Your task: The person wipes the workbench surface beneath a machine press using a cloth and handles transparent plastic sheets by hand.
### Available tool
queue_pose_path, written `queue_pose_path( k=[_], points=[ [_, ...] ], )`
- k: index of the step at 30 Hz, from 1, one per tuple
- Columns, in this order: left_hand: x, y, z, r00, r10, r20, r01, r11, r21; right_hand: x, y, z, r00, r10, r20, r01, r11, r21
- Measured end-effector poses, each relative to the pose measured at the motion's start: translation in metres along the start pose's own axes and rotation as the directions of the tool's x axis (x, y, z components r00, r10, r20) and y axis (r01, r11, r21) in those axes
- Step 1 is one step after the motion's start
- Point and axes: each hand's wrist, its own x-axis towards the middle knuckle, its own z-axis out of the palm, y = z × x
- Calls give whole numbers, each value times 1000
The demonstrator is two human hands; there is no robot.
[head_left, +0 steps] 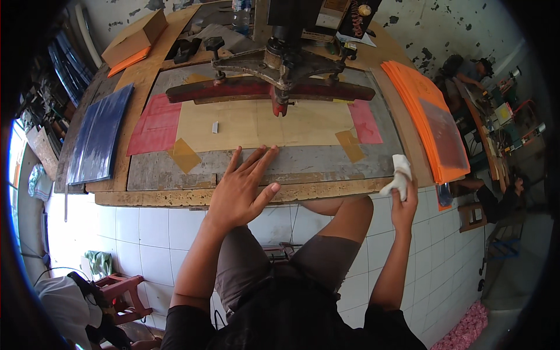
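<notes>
- While the left hand (pixel 242 189) lies with fingers spread, its longest fingertips are at the near edge of one pale yellow sheet (pixel 233 119), which stretches beyond them.
- The right hand (pixel 403 207) has its fingers closed on one white cloth (pixel 401 163).
- Two pink panels (pixel 154 122) flank the sheet; two brown tape strips (pixel 184 155) cross its near edge; one press (pixel 283 74) stands above.

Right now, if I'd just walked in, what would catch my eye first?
Probably the heavy press at top centre, its dark red bar above a yellow sheet with pink ends. Next, the bright orange stack on the right of the table, opposite something dark blue on the left. Nearer, the left hand reaches the sheet's near edge; the right hand holds a white cloth.
</notes>
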Motion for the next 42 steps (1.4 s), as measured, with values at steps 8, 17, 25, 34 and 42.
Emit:
queue_pose_path(
  k=[8,17,25,34,42],
  points=[
    [-1,-4,1,998,61,-30,-61,998,-7,-1,-170,87,751,-499,434,534,844,47],
    [1,3,2,998,54,-31,-53,997,50,71,-63,72,967,-119,223,179,945,-274],
    [-2,0,2,998,60,-37,-59,998,9,17,-166,103,769,-473,430,490,868,80],
    [1,2,1,997,65,-37,-64,997,33,134,-34,96,936,-182,302,249,947,-203],
    [-5,-1,3,996,61,-59,-59,997,47,30,-123,83,824,-390,411,446,894,-46]
  ],
)
